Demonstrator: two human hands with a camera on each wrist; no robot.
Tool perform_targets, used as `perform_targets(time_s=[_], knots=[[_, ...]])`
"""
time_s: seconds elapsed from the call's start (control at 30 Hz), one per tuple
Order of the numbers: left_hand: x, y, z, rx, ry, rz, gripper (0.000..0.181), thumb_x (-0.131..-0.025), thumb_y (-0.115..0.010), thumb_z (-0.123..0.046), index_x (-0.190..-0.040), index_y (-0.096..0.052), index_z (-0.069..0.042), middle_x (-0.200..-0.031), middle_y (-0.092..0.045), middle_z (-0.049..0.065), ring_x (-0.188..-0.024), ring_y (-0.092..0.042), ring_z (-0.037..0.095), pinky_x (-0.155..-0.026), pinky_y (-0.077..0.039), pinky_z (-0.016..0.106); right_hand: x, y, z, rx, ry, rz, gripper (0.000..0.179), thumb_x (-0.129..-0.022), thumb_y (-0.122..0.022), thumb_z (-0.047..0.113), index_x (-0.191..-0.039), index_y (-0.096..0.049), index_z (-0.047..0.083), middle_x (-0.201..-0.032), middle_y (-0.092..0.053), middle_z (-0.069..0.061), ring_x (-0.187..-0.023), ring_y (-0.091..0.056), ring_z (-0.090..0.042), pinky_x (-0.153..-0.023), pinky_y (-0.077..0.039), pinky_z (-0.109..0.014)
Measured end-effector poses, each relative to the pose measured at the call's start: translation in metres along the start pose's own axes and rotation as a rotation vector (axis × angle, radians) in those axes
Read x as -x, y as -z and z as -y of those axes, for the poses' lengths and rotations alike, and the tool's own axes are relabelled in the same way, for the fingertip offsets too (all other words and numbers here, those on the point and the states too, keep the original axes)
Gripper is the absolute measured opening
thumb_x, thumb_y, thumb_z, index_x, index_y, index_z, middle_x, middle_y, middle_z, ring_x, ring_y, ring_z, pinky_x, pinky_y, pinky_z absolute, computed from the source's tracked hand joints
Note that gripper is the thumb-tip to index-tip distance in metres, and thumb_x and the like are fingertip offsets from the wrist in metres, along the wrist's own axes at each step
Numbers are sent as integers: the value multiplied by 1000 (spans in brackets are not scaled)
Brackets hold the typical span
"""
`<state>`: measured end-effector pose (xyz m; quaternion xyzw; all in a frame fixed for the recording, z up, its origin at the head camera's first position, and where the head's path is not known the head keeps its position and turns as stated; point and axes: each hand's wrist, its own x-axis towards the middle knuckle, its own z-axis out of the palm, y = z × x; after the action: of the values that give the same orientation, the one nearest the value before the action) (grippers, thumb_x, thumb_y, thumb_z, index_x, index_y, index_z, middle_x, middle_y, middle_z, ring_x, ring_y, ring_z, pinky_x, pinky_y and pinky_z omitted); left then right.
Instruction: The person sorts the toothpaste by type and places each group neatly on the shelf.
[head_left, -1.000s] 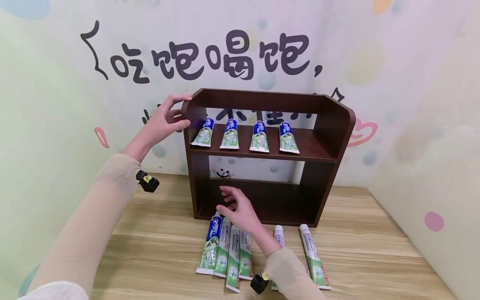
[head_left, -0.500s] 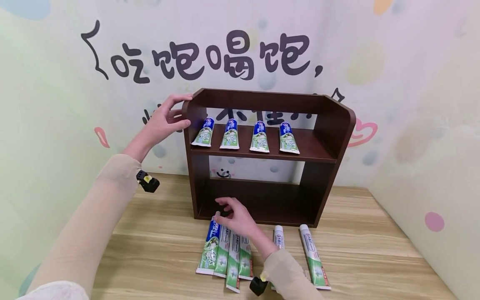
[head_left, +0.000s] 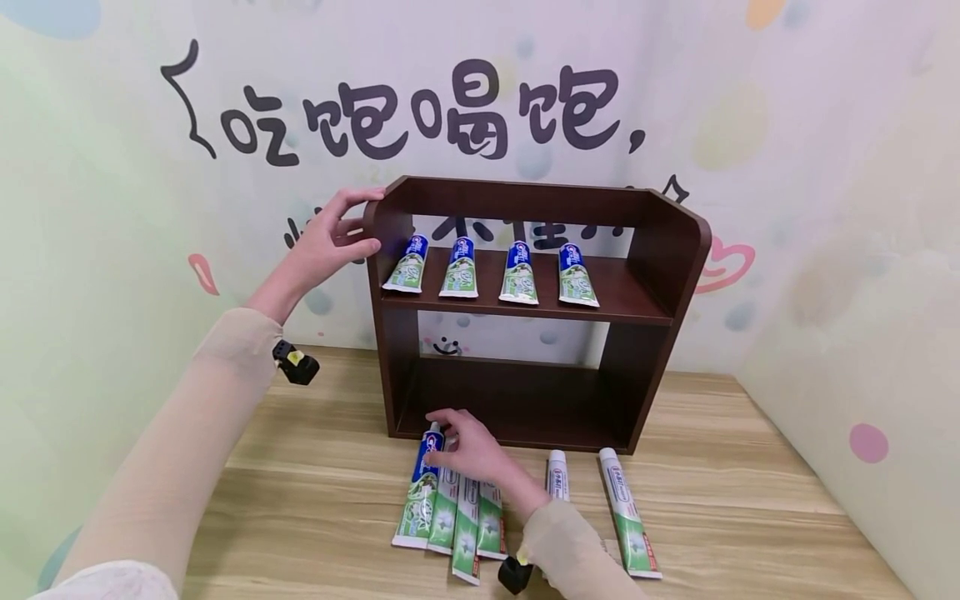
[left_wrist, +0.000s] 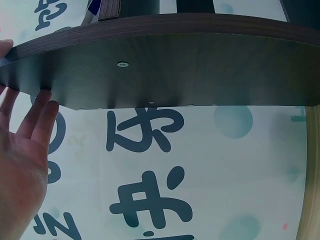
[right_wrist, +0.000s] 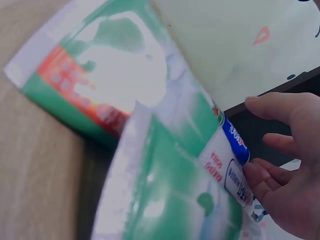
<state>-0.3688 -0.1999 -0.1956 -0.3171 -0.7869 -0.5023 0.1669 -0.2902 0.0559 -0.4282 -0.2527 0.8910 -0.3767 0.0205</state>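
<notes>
My left hand (head_left: 322,246) rests against the outer left side of a dark brown wooden shelf (head_left: 525,312); in the left wrist view its fingertips (left_wrist: 50,105) touch the side panel. My right hand (head_left: 474,448) hovers at the cap end of a blue-and-green toothpaste tube (head_left: 416,504), thumb and fingers spread about its upper part. This tube lies leftmost in a fanned group. Beside it are several white-and-green toothpaste tubes (head_left: 467,529), partly beneath my hand. In the right wrist view their crimped ends are close and blurred; whether my fingers touch a tube I cannot tell.
On the shelf's upper board several blue-and-green toothpaste tubes (head_left: 519,275) lie in a row, caps toward the back. Two more white-and-green tubes lie to the right, one (head_left: 630,517) in full view, the other (head_left: 557,475) partly behind my forearm. A printed wall (head_left: 832,250) encloses the wooden table (head_left: 720,492).
My right hand has come down and toward me, from in front of the lower compartment to the blue-and-green tube's cap end. My left hand has stayed on the shelf's side.
</notes>
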Motion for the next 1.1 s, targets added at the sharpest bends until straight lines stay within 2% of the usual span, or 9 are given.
perform_targets(time_s=[0.27, 0.5, 0.83, 1.1], knots=[[-1, 0, 1, 7, -4, -3, 61, -93, -65, -9, -146, -42, -25, -158, -35, -5, -132, -51, 32, -93, -50, 15, 0, 0, -1, 62, -40, 59, 62, -80, -80, 33, -135, -57, 17, -125, -56, -7, -111, -57, -21, -92, -51, -37], [0, 0, 2, 35, -16, 7, 61, -93, -64, -7, -147, -41, -23, -160, -33, -5, -133, -50, 33, -91, -51, 14, -2, -6, 3, 149, -26, 156, 66, -83, -75, 40, -143, -50, 25, -141, -50, -7, -125, -46, -25, -102, -46, -47], [1, -1, 2, 51, -15, 4, 60, -93, -64, -6, -146, -42, -22, -159, -34, -5, -132, -50, 34, -90, -52, 14, -9, -9, 19, 335, -10, 270, 72, -83, -75, 48, -147, -44, 36, -150, -49, 1, -129, -45, -23, -109, -39, -47], [1, -1, 3, 42, -25, 3, 60, -93, -63, -6, -147, -41, -21, -159, -34, -5, -129, -53, 31, -90, -52, 14, -17, -11, 34, 440, -42, 292, 78, -76, -80, 53, -144, -46, 38, -143, -57, 6, -110, -46, -18, -95, -35, -41]])
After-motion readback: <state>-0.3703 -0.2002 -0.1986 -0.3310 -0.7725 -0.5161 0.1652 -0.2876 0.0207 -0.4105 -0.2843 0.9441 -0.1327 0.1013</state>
